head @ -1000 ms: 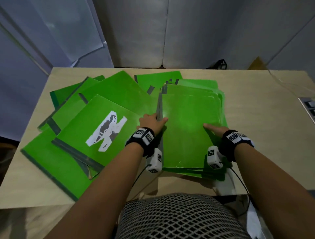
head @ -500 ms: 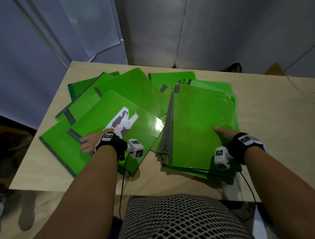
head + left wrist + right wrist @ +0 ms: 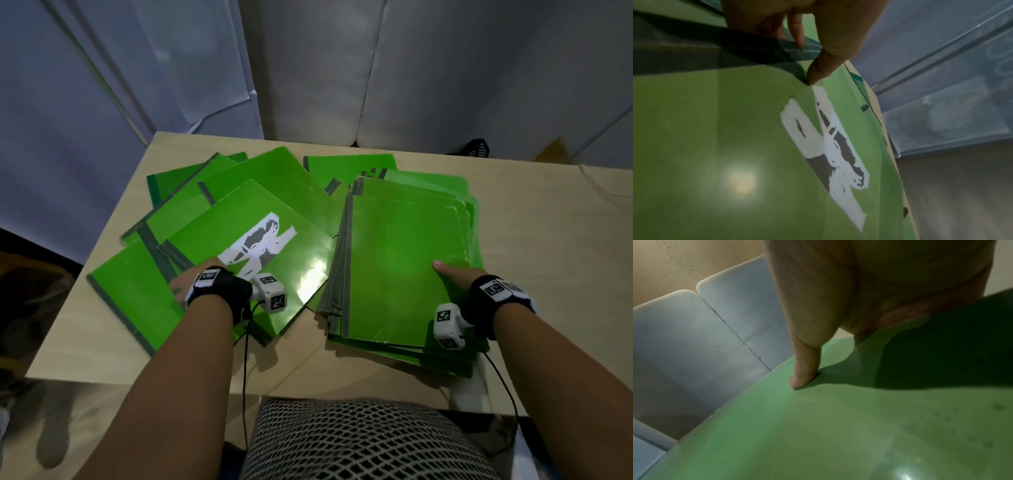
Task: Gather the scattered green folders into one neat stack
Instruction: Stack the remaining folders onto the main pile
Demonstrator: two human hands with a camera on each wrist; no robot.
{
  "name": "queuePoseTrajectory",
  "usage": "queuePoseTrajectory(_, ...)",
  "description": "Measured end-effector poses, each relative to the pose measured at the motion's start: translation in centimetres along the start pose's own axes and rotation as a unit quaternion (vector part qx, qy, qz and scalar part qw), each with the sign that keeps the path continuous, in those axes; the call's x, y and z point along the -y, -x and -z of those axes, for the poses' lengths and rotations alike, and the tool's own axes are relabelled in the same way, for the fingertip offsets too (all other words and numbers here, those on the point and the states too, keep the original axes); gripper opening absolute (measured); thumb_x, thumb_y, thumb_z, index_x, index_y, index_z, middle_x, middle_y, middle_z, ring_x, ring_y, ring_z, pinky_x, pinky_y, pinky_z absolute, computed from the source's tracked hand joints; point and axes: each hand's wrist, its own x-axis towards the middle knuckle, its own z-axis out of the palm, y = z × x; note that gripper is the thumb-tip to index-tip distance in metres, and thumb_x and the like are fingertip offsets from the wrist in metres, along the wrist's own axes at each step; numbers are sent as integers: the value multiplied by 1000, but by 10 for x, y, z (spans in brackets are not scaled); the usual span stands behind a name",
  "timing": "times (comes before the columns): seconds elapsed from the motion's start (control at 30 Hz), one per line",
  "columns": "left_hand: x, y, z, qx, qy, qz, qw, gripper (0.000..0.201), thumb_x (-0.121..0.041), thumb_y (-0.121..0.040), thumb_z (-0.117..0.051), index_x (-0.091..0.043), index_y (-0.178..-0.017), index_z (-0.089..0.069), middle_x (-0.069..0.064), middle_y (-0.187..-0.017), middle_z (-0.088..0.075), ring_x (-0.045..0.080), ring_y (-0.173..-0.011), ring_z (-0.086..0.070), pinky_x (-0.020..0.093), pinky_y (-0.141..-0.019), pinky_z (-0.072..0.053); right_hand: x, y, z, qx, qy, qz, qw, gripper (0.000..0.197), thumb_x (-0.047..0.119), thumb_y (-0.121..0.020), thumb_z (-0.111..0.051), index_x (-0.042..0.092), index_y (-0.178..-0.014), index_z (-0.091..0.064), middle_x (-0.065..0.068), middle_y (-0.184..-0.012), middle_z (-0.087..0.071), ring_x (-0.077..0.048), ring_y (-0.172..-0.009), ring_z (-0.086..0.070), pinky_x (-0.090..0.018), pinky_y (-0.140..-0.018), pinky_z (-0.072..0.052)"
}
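Note:
A stack of green folders point(image 3: 404, 267) lies at the right of the wooden table point(image 3: 548, 240). My right hand point(image 3: 452, 272) holds its right edge: the thumb point(image 3: 803, 369) lies on the top folder point(image 3: 838, 434) and the fingers pass under the edge. To the left, several green folders point(image 3: 274, 181) lie fanned and overlapping. The topmost one has a torn white patch point(image 3: 260, 246). My left hand point(image 3: 185, 284) pinches this patched folder point(image 3: 715, 129) at its left edge, thumb point(image 3: 818, 69) on top and fingers beneath.
One more green folder point(image 3: 346, 164) pokes out behind the stack. A small black object point(image 3: 479, 149) stands past the table's far edge, by white panels point(image 3: 308, 85). Wrist-camera cables point(image 3: 245, 359) hang over the table's near edge.
My left hand left the stack's left edge and moved left to the patched folder's left edge, where it now pinches it. The right hand has stayed on the stack.

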Motion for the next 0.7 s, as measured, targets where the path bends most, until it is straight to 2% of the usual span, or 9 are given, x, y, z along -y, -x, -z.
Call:
queuePoseTrajectory(0.1,-8,19,6,-6,88,-68,994,40,-24,-84,-62,-7,-120,-54,18,-120,-62,34,-112,-60,44,-100,-48,-4,-8,0,15,-3,-5,1000,112,76,-53,-72,4,-136,-47,-24,-133,-54,-43,-104,-58,-52,-89,-50)
queuePoseTrajectory(0.2,-29,25,21,-63,261,-113,957,18,-9,-93,-51,-9,-107,-41,20,-128,-58,32,-113,-60,37,-95,-47,-3,-7,1,24,4,-2,1000,110,76,-56,-70,5,-137,-46,-23,-137,-52,-42,-108,-57,-55,-97,-46)
queuePoseTrajectory(0.3,-54,21,31,-92,282,-187,936,27,-12,-94,-54,-15,-102,-28,17,-129,-57,28,-112,-60,24,-83,-44,4,9,3,9,31,3,999,99,69,-71,-67,6,-143,-39,-23,-145,-43,-44,-122,-50,-55,-104,-42)
queuePoseTrajectory(0.37,-73,15,32,-89,290,-180,936,32,-13,-94,-57,-17,-103,-26,16,-129,-57,26,-113,-60,19,-79,-41,7,14,3,3,50,4,999,95,65,-76,-64,5,-144,-37,-24,-148,-40,-44,-126,-47,-54,-106,-40)
queuePoseTrajectory(0.47,-86,-4,18,-42,247,-148,957,27,-15,-92,-60,-17,-90,-33,18,-132,-56,29,-117,-59,28,-91,-44,6,12,3,3,51,14,999,92,68,-75,-62,6,-141,-42,-23,-145,-44,-43,-125,-48,-55,-106,-40)
queuePoseTrajectory(0.53,-88,-15,7,-27,190,-147,970,19,-17,-93,-59,-16,-84,-43,19,-129,-60,30,-115,-60,34,-90,-46,4,11,2,9,50,8,999,90,72,-74,-60,6,-134,-49,-23,-139,-50,-43,-120,-52,-54,-104,-42)
queuePoseTrajectory(0.57,-86,-19,4,-12,153,-139,978,10,-18,-93,-58,-11,-95,-52,19,-128,-60,31,-115,-60,35,-89,-47,4,11,2,11,41,3,999,89,72,-73,-60,5,-131,-51,-23,-137,-52,-43,-118,-53,-54,-103,-43)
queuePoseTrajectory(0.63,-80,-32,-5,36,13,-149,988,36,-17,-90,-60,-3,-123,-55,20,-133,-56,34,-117,-59,35,-89,-47,2,10,1,21,21,-6,1000,93,73,-68,-64,6,-131,-52,-21,-137,-53,-42,-117,-53,-54,-103,-43)
queuePoseTrajectory(0.7,-72,-38,-8,113,-92,-163,976,48,-10,-84,-64,-6,-130,-53,22,-140,-49,37,-120,-56,34,-97,-46,-2,3,1,36,24,-12,999,116,83,-47,-67,9,-134,-50,-18,-141,-51,-42,-120,-53,-55,-102,-43)
